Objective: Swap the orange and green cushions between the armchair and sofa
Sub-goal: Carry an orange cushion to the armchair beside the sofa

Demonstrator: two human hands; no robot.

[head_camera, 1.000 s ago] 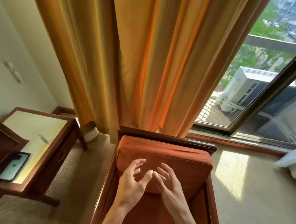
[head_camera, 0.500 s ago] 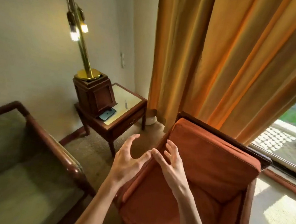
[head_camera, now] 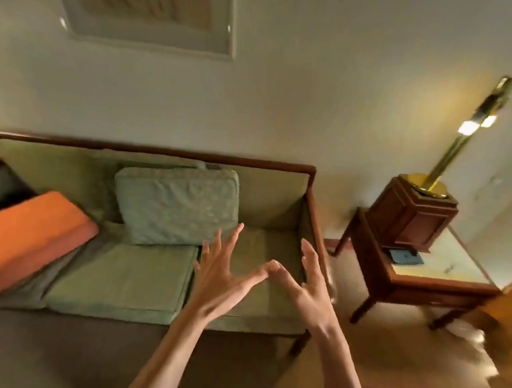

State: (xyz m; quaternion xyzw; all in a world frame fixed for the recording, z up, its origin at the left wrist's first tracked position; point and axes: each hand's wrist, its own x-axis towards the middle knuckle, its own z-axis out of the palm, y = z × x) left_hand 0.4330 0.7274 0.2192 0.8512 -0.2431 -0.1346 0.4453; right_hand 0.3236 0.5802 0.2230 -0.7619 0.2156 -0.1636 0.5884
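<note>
Green fabric covers the sofa (head_camera: 127, 278) in front of the person, and a green cushion (head_camera: 178, 205) leans upright against its back. Both hands are stretched out over the seat and hold nothing. The left hand (head_camera: 217, 277) has its fingers spread and straight; the right hand (head_camera: 306, 283) has its fingers only lightly bent. The two thumbs touch at their tips, so the hands make one wide frame.

The green cushion is just beyond the fingertips of the left hand and a little to their left; it looks near to them but not touching. The orange cushion (head_camera: 24, 241) lies far to the left of both hands, tilted over the end of the sofa. To the right of the right hand's fingers stands a wooden side table (head_camera: 442, 282) with a brass lamp (head_camera: 451, 153) on a box. The armchair is not in view.

I judge that the step now is the reach for the green cushion, before any grasp. The next move calls for both hands to go forward and left, to open around the two sides of the cushion and lift it off the seat. It looks soft and bulky, so a two-hand hold seems right.
</note>
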